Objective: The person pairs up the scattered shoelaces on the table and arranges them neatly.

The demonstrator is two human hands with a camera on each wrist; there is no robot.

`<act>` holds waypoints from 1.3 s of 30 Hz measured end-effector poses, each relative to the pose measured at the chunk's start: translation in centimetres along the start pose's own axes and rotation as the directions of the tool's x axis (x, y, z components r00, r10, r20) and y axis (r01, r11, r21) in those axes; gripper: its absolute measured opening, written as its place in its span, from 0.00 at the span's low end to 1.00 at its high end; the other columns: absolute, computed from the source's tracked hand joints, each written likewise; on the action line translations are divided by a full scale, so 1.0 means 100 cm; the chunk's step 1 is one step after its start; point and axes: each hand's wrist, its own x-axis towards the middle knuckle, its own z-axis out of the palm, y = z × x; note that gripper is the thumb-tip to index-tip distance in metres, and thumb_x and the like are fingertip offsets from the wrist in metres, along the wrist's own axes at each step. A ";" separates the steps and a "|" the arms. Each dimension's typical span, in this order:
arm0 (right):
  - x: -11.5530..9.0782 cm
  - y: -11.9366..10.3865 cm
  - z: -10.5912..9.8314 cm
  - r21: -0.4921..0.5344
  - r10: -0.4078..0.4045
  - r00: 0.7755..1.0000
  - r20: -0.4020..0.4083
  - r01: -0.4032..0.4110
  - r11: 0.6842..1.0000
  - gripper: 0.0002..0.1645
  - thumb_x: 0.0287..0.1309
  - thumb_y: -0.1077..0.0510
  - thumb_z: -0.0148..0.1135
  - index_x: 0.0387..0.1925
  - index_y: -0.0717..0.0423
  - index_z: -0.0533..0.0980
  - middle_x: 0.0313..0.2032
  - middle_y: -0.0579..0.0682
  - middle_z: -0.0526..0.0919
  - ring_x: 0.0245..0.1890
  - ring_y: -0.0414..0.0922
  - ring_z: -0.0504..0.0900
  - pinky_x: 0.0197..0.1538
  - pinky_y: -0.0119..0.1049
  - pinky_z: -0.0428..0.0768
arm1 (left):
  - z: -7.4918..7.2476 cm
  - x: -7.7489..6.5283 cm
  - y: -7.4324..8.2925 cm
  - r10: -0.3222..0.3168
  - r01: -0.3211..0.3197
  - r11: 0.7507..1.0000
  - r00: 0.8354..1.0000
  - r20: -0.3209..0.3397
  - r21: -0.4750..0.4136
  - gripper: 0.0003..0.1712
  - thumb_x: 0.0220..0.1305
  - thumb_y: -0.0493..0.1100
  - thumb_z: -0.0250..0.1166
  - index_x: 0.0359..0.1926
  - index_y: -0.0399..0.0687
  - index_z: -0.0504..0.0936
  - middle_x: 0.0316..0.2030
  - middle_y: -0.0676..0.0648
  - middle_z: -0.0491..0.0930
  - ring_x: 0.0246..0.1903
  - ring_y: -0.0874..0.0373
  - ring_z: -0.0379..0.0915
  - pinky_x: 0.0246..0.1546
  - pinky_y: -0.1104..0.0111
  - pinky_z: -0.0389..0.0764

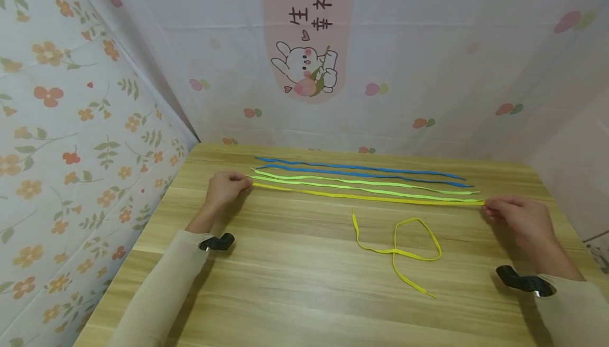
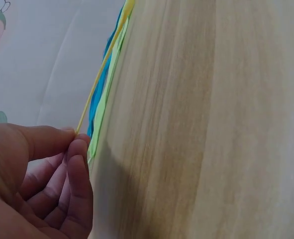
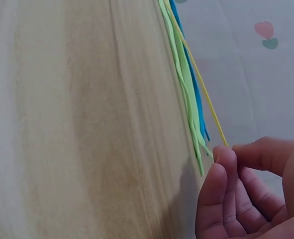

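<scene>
A flat yellow shoelace (image 1: 366, 197) is stretched nearly straight across the far part of the table. My left hand (image 1: 227, 189) pinches its left end between thumb and fingertips; my right hand (image 1: 520, 220) pinches the right end the same way. Both wrist views show the yellow lace raised above the tabletop at the fingers. Just beyond it, two light green shoelaces (image 1: 357, 189) and two blue shoelaces (image 1: 361, 166) lie side by side, roughly parallel. A second yellow shoelace (image 1: 418, 256) lies loosely looped on the near side, touched by neither hand.
The wooden table (image 1: 285, 283) meets a printed cloth (image 1: 409, 72) hanging behind its far edge. A flowered cloth (image 1: 71, 188) hangs along the left side. A black wrist device (image 1: 523, 282) juts from the right sleeve, another (image 1: 219, 242) from the left.
</scene>
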 end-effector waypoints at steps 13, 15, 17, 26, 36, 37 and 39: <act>-0.001 0.002 0.004 -0.080 -0.002 1.000 0.030 0.005 0.997 0.18 0.77 0.58 0.68 0.29 0.37 0.90 0.27 0.34 0.90 0.29 0.31 0.89 0.36 0.23 0.84 | 0.003 0.002 -0.005 0.000 0.000 0.995 1.000 -0.006 0.098 0.16 0.72 0.46 0.74 0.44 0.34 0.93 0.37 0.44 0.92 0.43 0.47 0.87 0.49 0.58 0.81; 0.000 0.002 0.004 -0.110 -0.006 1.000 0.028 0.010 0.994 0.18 0.77 0.57 0.69 0.29 0.35 0.90 0.27 0.33 0.90 0.29 0.31 0.89 0.36 0.23 0.84 | 0.003 0.002 -0.005 0.007 -0.006 0.992 1.000 -0.008 0.128 0.14 0.71 0.46 0.75 0.42 0.36 0.93 0.35 0.46 0.92 0.43 0.47 0.85 0.46 0.61 0.79; 0.000 0.003 0.004 -0.146 -0.008 1.000 0.026 0.011 0.989 0.17 0.76 0.56 0.69 0.29 0.35 0.89 0.27 0.32 0.90 0.29 0.30 0.88 0.36 0.23 0.84 | 0.003 0.002 -0.003 0.009 -0.008 0.989 1.000 -0.005 0.150 0.14 0.69 0.46 0.75 0.41 0.37 0.94 0.33 0.47 0.91 0.43 0.47 0.84 0.44 0.62 0.77; 0.002 0.005 0.003 -0.261 -0.017 1.000 0.020 0.022 0.965 0.10 0.77 0.54 0.68 0.36 0.48 0.89 0.28 0.31 0.88 0.29 0.30 0.87 0.36 0.28 0.87 | 0.000 0.005 -0.001 0.014 -0.022 0.974 0.999 0.037 0.226 0.14 0.70 0.47 0.74 0.39 0.39 0.94 0.44 0.43 0.91 0.42 0.48 0.82 0.40 0.64 0.77; 0.005 0.008 -0.002 -0.252 -0.001 0.998 0.056 0.015 0.968 0.12 0.76 0.53 0.69 0.33 0.40 0.89 0.28 0.30 0.89 0.29 0.30 0.88 0.36 0.27 0.86 | -0.001 0.018 -0.013 0.028 -0.047 0.968 0.997 0.078 0.247 0.11 0.64 0.50 0.75 0.31 0.49 0.94 0.37 0.48 0.90 0.40 0.49 0.80 0.42 0.58 0.79; 0.006 0.008 -0.003 -0.249 0.001 0.998 0.061 0.014 0.969 0.12 0.76 0.54 0.69 0.33 0.40 0.88 0.28 0.31 0.89 0.30 0.30 0.88 0.37 0.27 0.86 | -0.001 0.018 -0.013 0.024 -0.043 0.968 0.997 0.078 0.247 0.11 0.65 0.50 0.75 0.31 0.49 0.94 0.36 0.48 0.90 0.39 0.50 0.80 0.42 0.58 0.79; 0.006 0.008 -0.003 -0.240 0.006 0.998 0.067 0.010 0.971 0.12 0.76 0.54 0.68 0.33 0.40 0.88 0.28 0.31 0.89 0.30 0.30 0.88 0.37 0.28 0.87 | -0.003 0.011 -0.004 -0.001 -0.020 0.973 0.996 0.089 0.232 0.11 0.66 0.48 0.74 0.34 0.46 0.94 0.37 0.48 0.90 0.40 0.49 0.80 0.43 0.59 0.78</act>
